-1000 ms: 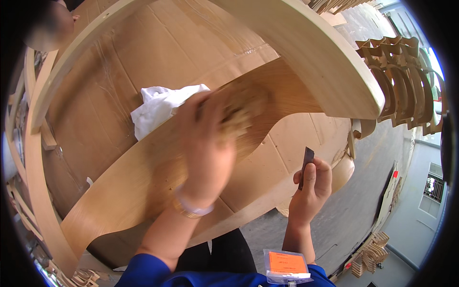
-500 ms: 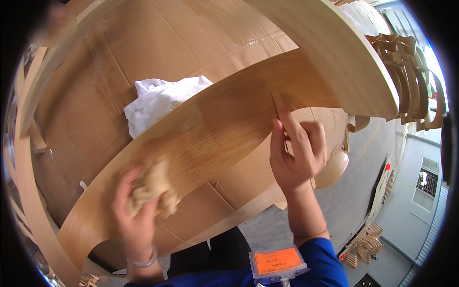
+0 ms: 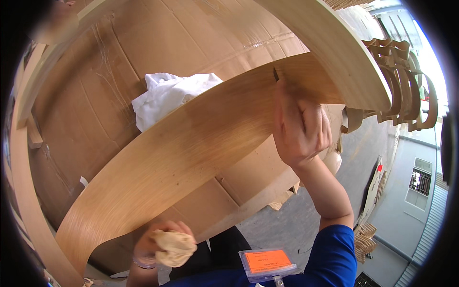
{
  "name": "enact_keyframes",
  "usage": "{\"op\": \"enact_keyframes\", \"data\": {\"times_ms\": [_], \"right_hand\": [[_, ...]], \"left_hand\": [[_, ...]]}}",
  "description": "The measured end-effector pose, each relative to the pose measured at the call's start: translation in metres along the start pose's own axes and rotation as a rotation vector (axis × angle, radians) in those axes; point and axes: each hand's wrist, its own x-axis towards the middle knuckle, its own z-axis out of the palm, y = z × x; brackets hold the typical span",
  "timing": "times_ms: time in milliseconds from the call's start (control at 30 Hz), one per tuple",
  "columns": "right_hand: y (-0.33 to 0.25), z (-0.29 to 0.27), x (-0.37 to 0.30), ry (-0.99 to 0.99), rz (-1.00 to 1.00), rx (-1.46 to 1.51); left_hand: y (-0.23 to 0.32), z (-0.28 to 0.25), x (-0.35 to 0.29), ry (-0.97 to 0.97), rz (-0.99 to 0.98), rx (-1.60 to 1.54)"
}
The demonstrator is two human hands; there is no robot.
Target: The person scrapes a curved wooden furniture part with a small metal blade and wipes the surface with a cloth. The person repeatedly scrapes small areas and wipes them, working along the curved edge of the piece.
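Note:
A long curved wooden panel (image 3: 158, 162) with visible grain stretches from lower left to upper right. My left hand (image 3: 146, 241) is below its near edge, closed around a crumpled tan cloth (image 3: 175, 248). Over the panel's right part, my right hand (image 3: 301, 129) grips a thin tool with a dark, blade-like tip (image 3: 276, 74); its exact kind I cannot make out. The tip points away from me at the panel's face, and whether it touches the wood cannot be told. My fingers hide the rest of the tool.
Brown cardboard (image 3: 143, 38) lies beneath the panel, with a bunched white cloth (image 3: 167, 98) beyond it. Pale wooden frame pieces rise at the left (image 3: 28, 182) and upper right (image 3: 349, 57). Curved wooden parts (image 3: 401, 81) are stacked at far right.
My left hand and the tan cloth have come off the panel, down toward me. My right hand has moved slightly away from me with the tool. The crumbs on the panel have mostly gone.

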Motion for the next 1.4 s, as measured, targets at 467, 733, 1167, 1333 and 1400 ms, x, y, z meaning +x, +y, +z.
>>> {"op": "enact_keyframes", "data": {"times_ms": [467, 733, 1167, 1333, 1400], "right_hand": [[-0.026, 0.015, -0.007, 0.006, 0.136, -0.027], [-0.032, 0.012, 0.002, -0.034, 0.137, 0.064], [-0.016, -0.009, 0.019, -0.025, 0.129, -0.035], [-0.002, -0.009, 0.021, -0.072, 0.079, -0.154], [-0.009, -0.004, 0.02, -0.154, 0.053, -0.1]], "left_hand": [[-0.036, -0.038, 0.008, 0.023, -0.348, -0.092], [-0.052, -0.051, 0.009, -0.021, -0.253, -0.273], [-0.049, -0.048, 0.011, 0.048, -0.284, -0.147], [-0.047, -0.049, 0.012, -0.026, -0.294, -0.257], [-0.047, -0.051, 0.011, 0.004, -0.318, -0.245]]}}
